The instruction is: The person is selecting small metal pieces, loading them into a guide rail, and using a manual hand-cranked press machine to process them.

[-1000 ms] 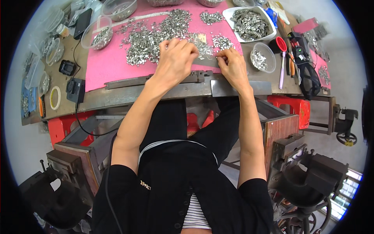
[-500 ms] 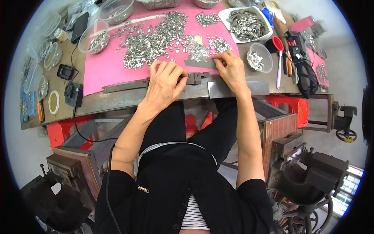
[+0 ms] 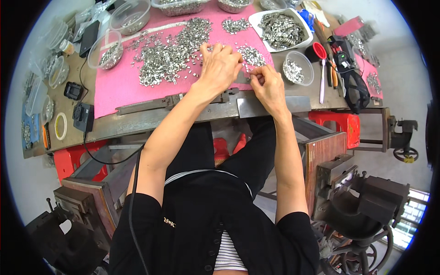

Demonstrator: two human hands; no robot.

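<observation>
My left hand (image 3: 219, 66) reaches over the pink mat (image 3: 114, 87), its fingers curled down and their tips largely hidden. Beneath and beside it lie the grey plate (image 3: 241, 85) and a heap of small silvery metal parts (image 3: 167, 59). Just to the right, my right hand (image 3: 269, 87) is pinched closed, thumb against fingers, close to a smaller group of metal parts (image 3: 251, 55). Whatever sits in that pinch is too small to name. A dark metal bar fixture (image 3: 151, 105) runs along the bench's front edge, below my left forearm.
A flat steel plate (image 3: 261, 107) lies at the front edge. To the right stand a white tray (image 3: 253, 19) of metal parts, a clear tub (image 3: 310, 75), a red cup-shaped thing (image 3: 316, 52) and hand tools. Clear bowls (image 3: 91, 57) and a black charger-like box (image 3: 84, 117) are on the left.
My left hand has moved right and away from me, from above the bar fixture to over the loose parts beside my right hand. My right hand stays in about the same place.
</observation>
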